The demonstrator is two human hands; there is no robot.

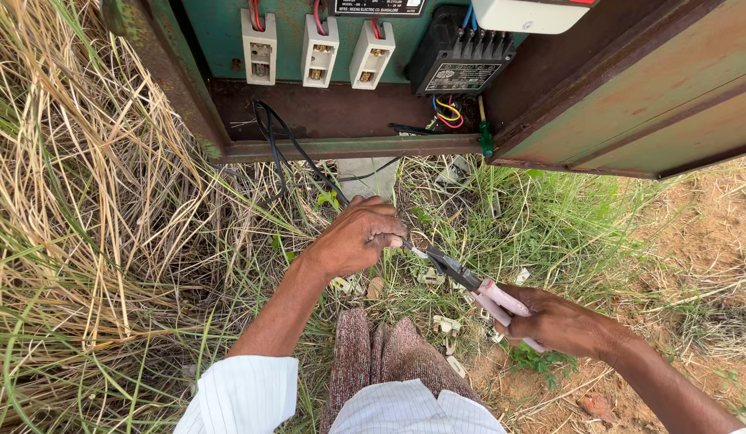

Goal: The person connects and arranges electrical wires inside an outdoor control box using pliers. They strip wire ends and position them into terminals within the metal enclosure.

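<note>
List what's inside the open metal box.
Inside the metal box: three white fuse holders, a black terminal unit with coloured wires, a white device cut off by the frame, and a green screwdriver. Wiring behind the panel is hidden.

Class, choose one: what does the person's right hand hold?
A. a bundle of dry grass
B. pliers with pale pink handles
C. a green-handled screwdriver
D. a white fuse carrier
B: the right hand grips the pale-pink-handled pliers, whose tip meets the thin black wire held by the left hand.
</note>
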